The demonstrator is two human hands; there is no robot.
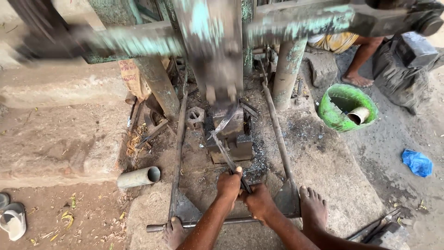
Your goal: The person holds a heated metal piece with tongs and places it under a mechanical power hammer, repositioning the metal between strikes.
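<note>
Far left: a pale sandal [13, 221] on the dirt floor [83, 217], then a short grey pipe [138, 177] lying on its side, well apart from the work.

Left of centre: left hand [230, 184] wrapped tight round the near end of the tongs [231, 162], thumb up, fingers closed on the handles. Just beside it, touching, right hand [259, 202] also clenched on the same handles, lower down. Both clamped, none free.

Straight ahead: tongs running up and away to a curved metal blade [225, 119], which rests tilted on the dark anvil block [230, 134] under the blurred green hammer head [217, 60] of the power hammer. Blade between hammer and block, apart from either hand.

Likely handling: blade stiff, thin, fairly light, probably hot, so never to be touched bare; hold only through the tongs, far back on the handles, as now. Long lever, so jolts likely at the wrists; firm two-handed squeeze called for, or a slip sideways off the block.

Below: bare feet either side, right foot [313, 207] on the treadle bar [217, 223].

Right: green basin [347, 111] with a small tin inside, another person's foot [357, 80] beyond, a blue rag [417, 162] at the far edge.
</note>
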